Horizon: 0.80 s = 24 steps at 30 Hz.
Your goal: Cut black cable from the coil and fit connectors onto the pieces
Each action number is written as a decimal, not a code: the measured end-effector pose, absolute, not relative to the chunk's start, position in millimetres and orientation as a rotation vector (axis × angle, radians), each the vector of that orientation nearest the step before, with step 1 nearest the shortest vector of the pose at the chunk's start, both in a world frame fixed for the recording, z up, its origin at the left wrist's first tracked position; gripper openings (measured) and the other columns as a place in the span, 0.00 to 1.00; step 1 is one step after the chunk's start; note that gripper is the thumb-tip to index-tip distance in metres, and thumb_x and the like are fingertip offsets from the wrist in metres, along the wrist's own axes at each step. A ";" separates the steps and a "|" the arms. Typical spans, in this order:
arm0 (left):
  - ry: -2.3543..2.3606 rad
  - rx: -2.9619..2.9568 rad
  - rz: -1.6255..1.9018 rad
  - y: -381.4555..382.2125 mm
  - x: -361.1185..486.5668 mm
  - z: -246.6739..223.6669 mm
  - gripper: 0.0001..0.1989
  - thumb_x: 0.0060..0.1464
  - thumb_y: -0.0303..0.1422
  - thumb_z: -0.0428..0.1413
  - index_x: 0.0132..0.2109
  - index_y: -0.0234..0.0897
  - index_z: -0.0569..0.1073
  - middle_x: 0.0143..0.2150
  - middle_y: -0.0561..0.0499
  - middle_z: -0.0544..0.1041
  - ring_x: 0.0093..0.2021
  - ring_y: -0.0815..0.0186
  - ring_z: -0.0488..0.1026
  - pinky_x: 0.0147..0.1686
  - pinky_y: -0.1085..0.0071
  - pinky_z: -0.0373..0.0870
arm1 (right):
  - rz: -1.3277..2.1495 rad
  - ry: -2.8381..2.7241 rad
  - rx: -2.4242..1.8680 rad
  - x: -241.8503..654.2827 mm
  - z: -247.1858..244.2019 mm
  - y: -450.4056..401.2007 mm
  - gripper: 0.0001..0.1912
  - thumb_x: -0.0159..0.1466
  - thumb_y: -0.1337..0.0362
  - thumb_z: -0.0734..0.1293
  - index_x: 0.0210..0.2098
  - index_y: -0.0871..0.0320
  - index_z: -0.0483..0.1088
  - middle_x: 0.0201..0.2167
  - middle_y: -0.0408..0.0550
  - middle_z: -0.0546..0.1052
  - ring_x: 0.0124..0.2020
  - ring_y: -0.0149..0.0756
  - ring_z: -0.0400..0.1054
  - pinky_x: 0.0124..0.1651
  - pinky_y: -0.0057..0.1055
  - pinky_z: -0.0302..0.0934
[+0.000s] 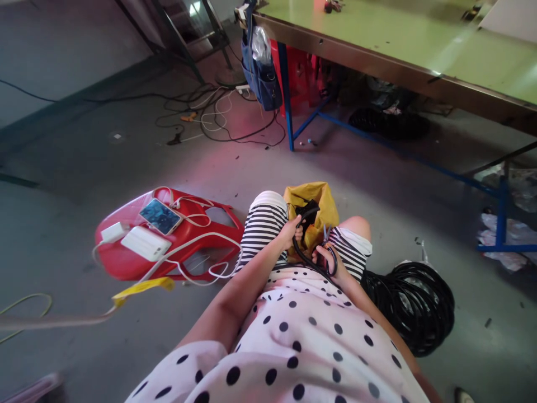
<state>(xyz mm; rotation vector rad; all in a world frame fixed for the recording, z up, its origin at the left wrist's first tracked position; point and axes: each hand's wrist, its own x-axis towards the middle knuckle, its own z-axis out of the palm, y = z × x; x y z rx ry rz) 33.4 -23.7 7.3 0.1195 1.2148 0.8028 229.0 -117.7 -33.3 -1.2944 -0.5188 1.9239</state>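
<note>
My left hand (290,232) is closed around a black hose or cable (298,244) above my lap. One end of it points up over a yellow bag (331,202), which sits between my knees with dark pieces inside. The other stretch runs down toward my right hand (326,258), which grips scissors (331,262) with black and orange handles. Their blades point upward and look slightly apart, clear of the black length. Beside my right leg lies a large coil of the same black material (419,305) on the floor.
At left, a red plastic stool (126,268) carries a phone (160,216), a white power bank (146,244) and white cables. A green-topped workbench (398,39) with blue legs stands ahead. Tangled cords (218,112) lie on the floor near a hanging denim bag (262,78).
</note>
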 end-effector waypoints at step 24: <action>1.210 0.360 0.790 -31.6 10.2 14.9 0.18 0.82 0.41 0.54 0.40 0.40 0.70 0.19 0.63 0.59 0.16 0.75 0.51 0.19 0.77 0.45 | 1.524 -1.002 -1.607 211.4 -8.3 -109.2 0.35 0.58 0.33 0.87 0.35 0.48 0.67 0.27 0.41 0.75 0.36 0.46 0.72 0.45 0.43 0.68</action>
